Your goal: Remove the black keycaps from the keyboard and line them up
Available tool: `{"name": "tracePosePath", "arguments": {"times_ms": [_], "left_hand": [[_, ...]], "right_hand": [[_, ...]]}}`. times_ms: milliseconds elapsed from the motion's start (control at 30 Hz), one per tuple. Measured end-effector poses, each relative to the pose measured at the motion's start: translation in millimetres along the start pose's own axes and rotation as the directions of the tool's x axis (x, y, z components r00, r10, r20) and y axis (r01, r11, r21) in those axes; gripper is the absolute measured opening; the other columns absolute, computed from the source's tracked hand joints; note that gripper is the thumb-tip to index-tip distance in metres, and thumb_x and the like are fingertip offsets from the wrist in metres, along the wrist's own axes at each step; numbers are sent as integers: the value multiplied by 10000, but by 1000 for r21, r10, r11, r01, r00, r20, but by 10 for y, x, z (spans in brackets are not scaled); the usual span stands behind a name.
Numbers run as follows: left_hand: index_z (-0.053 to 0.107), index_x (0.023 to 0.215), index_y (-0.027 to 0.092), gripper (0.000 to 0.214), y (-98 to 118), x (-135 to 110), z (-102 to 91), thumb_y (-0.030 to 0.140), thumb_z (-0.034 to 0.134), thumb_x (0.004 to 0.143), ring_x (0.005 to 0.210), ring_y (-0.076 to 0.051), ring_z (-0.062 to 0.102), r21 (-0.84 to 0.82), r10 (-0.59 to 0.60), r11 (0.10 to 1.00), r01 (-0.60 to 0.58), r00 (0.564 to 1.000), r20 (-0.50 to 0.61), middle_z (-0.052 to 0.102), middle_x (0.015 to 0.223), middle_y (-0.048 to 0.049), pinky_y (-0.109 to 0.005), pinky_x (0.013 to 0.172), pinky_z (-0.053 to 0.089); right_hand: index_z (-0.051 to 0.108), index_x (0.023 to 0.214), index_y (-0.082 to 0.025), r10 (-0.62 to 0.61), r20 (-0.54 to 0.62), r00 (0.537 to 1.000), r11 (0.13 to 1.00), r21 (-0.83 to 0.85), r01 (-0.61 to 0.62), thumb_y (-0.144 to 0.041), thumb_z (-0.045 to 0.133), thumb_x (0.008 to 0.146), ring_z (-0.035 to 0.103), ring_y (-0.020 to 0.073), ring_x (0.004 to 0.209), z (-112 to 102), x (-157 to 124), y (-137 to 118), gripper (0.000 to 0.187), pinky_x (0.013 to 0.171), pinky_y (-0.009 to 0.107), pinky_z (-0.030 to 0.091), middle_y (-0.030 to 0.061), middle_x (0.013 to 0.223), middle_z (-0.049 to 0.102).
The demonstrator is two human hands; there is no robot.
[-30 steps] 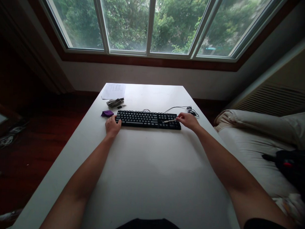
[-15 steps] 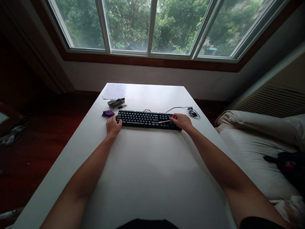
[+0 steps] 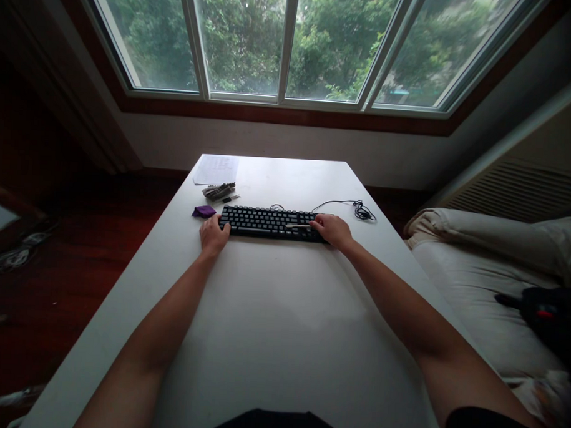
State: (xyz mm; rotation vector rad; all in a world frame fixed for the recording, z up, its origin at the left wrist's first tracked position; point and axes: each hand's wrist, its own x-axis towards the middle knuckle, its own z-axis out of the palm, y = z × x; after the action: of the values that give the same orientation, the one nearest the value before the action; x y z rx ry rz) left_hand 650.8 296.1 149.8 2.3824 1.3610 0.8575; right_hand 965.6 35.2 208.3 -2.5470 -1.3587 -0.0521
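A black keyboard (image 3: 261, 222) lies on the white table, its long side facing me. My left hand (image 3: 214, 235) grips its left end, with the thumb at the front corner and the fingers around the side. Between the pinched fingers of my right hand (image 3: 330, 229) is a thin whitish stick (image 3: 297, 226), shaped somewhat like a toothbrush; its far end points left over the keys. I cannot tell whether that tip touches them. The right hand covers the keyboard's right end. A crumpled purple cloth (image 3: 204, 211) rests just beyond my left hand.
Behind the keyboard, a coiled black cable (image 3: 362, 210) lies at the right. A clear bag of small dark pieces (image 3: 219, 191) and a sheet of paper (image 3: 216, 170) are at the table's back left. A couch (image 3: 457, 264) stands right of the table (image 3: 272, 313).
My right hand has slid left along the keyboard, bringing the whitish stick with it. My left hand stays on the keyboard's left end. The view has shifted very slightly.
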Motion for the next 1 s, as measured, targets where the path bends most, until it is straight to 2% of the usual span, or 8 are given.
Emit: {"name": "tracePosePath", "arguments": {"times_ms": [133,300,467,567,733,1000], "left_hand": [[612,1271,179,408,0,3,2,362,570,908,1198,-319,573,-2,-1,1000,1,1000,4,679,1240,-129,-437,1074,411],[612,1266,186,405,-3,1,9,359,578,901,1192,-316,579,-5,-6,1000,6,1000,-1,680,1234,-127,-437,1072,412],[607,1264,196,401,0,7,7,359,581,899,1194,-317,580,-8,-11,1000,11,1000,4,674,1248,-128,-443,1075,408],[604,1272,198,407,-6,19,13,363,580,900,1196,-318,581,-4,-17,1000,18,1000,16,674,1250,-127,-444,1078,405],[607,1271,188,415,-15,24,15,369,576,899,1198,-320,579,-7,-17,1000,17,1000,17,677,1241,-130,-445,1082,404],[608,1273,186,413,8,0,-10,364,575,902,1187,-318,584,6,-11,1000,11,1000,10,681,1239,-124,-432,1077,409]], "right_hand": [[708,962,-246,-85,-25,996,996,27,86,-448,549,986,629,208,817,31,-5,-150,259,641,286,346,57,947,745],[697,1037,-240,-227,-14,974,963,148,227,-319,551,994,628,196,801,97,27,-397,171,708,278,390,52,939,740],[697,1106,-243,-387,-20,922,900,209,383,-213,540,991,622,188,840,178,102,-694,197,758,275,413,63,1019,708],[699,1160,-258,-462,-39,886,863,212,459,-192,537,992,616,182,864,219,139,-778,242,777,278,422,71,1071,675],[713,1183,-282,-499,-38,866,843,213,495,-189,553,986,618,178,874,235,164,-685,270,806,290,440,66,1089,654],[733,1168,-279,-443,28,896,886,163,433,-229,533,993,643,206,930,1,39,-301,271,835,308,458,78,1098,685]]}}
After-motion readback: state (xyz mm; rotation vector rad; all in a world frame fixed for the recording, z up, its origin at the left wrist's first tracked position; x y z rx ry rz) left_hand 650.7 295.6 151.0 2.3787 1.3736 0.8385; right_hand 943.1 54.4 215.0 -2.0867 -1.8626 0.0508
